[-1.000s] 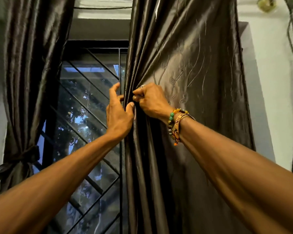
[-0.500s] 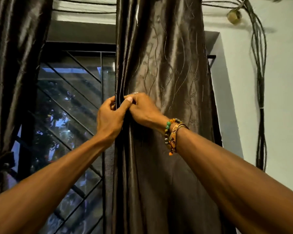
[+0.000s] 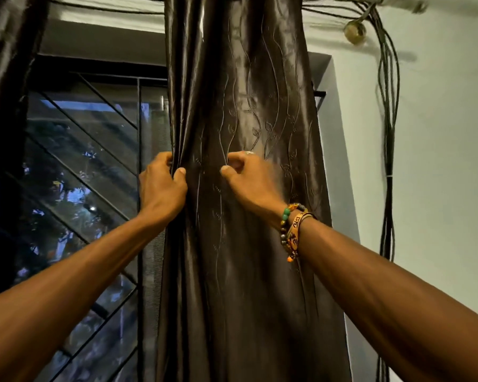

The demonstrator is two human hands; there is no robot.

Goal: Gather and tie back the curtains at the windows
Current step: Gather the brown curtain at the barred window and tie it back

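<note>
A dark brown satin curtain (image 3: 246, 106) with a stitched vine pattern hangs down the middle of the view, bunched into vertical folds. My left hand (image 3: 163, 186) grips the folds at the curtain's left edge, thumb in front and fingers curled behind. My right hand (image 3: 246, 177), slightly blurred and wearing bead bracelets at the wrist, lies on the curtain's face a hand's width to the right. Its curled fingers and thumb pinch a vertical crease. A second dark curtain (image 3: 9, 64) hangs at the far left, cut off by the frame.
Behind the curtains is a window with a black diagonal metal grille (image 3: 94, 161) and trees outside. To the right is a pale wall (image 3: 439, 161) with a bundle of dark cables (image 3: 388, 133) running down it. A round brass fitting (image 3: 355, 31) sits near the top.
My right hand has left the curtain's edge beside my left hand and moved right across the fabric. The left hand keeps its grip on the edge folds. The view has shifted right.
</note>
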